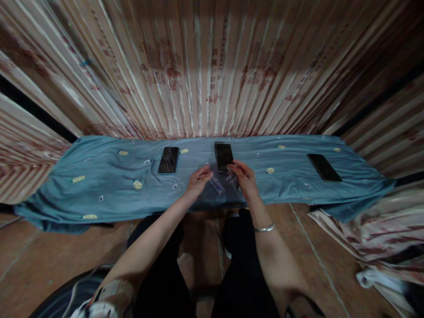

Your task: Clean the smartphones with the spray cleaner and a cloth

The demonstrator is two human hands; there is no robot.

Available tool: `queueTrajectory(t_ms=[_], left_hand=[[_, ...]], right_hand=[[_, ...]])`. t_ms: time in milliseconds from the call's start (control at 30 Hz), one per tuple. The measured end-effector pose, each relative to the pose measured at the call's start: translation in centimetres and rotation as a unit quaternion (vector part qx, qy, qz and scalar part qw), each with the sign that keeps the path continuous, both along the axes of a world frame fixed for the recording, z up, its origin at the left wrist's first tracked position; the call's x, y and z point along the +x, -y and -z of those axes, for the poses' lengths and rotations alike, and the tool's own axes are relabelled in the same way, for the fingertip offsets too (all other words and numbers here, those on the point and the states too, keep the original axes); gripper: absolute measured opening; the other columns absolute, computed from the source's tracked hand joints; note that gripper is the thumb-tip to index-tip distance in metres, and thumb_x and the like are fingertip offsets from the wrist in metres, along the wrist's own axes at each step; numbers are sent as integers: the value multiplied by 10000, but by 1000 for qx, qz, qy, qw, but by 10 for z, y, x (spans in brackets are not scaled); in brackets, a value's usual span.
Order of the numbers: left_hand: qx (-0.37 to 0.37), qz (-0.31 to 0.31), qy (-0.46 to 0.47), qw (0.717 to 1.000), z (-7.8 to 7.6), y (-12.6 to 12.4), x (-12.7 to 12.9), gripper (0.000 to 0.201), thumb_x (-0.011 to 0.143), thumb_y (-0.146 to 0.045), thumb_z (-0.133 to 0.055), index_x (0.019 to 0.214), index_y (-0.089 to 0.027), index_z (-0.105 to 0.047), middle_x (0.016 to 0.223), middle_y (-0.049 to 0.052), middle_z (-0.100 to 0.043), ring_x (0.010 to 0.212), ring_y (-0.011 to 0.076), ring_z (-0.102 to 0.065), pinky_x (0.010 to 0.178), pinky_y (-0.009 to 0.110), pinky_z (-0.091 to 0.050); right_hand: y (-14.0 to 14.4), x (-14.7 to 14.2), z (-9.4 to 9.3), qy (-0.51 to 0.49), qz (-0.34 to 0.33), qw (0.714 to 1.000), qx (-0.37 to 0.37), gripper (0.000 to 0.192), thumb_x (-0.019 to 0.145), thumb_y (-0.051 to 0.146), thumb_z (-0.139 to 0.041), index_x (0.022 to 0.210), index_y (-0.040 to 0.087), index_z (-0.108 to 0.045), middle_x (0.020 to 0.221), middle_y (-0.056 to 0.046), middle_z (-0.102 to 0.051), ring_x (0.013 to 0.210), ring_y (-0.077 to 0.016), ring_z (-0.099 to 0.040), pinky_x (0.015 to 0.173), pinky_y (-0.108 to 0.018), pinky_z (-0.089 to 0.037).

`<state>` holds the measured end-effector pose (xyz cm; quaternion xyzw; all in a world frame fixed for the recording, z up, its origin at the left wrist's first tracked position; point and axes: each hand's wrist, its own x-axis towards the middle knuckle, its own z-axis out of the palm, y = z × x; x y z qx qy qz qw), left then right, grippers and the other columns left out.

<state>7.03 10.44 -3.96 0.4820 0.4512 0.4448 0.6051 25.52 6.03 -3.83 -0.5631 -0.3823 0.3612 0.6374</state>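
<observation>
Left hand (198, 180) and right hand (243, 177) pinching a clear film (217, 185) between them, dark phone (224, 157) just beyond, two more phones (168, 160) to either side on blue cloth (99, 176), red print on cartons (212, 66) behind unreadable.

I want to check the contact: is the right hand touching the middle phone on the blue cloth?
Touching. In the head view, the right hand's fingertips meet the near right corner of the middle phone, with no gap visible.
</observation>
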Motion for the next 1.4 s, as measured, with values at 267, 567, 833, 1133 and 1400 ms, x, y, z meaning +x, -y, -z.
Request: queueTrajectory(t_ms=[267,567,833,1133,1400], left_hand=[[-189,70,209,957,-15,44,-16,404,637,-465,-893,880,-178,-745,918,77,-756,859,199,-694,796,330,-546],[-183,3,207,961,-6,34,-32,425,412,-267,-970,751,-150,-740,689,-10,-718,640,134,-645,631,267,-510],[-147,-54,233,960,-5,22,-59,314,509,-246,-929,744,-147,-745,719,21,-751,716,156,-681,756,285,-518],[-174,-107,210,956,-11,14,-87,168,685,-192,-835,732,-148,-680,654,-18,-691,568,87,-608,607,221,-494],[-181,-97,200,958,-13,14,-84,198,650,-90,-813,821,-151,-735,739,-3,-741,642,106,-660,676,234,-523]], right_hand=[[3,-51,-11,-131,-174,976,2,485,674,283,-629,1157,254,-664,1201,-52,-766,1073,-254,-732,922,-426,-594],[-7,-83,-3,-125,-224,965,45,495,672,232,-683,1164,276,-667,1186,-18,-767,1075,-217,-735,1020,-428,-550],[-27,-78,12,-59,-130,989,-38,487,673,386,-763,1129,237,-683,1012,-43,-798,903,-218,-741,809,-358,-601],[-12,-60,15,467,-49,879,-77,275,925,223,-518,1122,162,-700,1120,-168,-757,1064,-291,-710,1008,-485,-531],[-5,-60,20,588,-85,795,-120,245,886,167,-618,1126,153,-663,1118,-207,-721,1113,-334,-652,1011,-477,-493]])
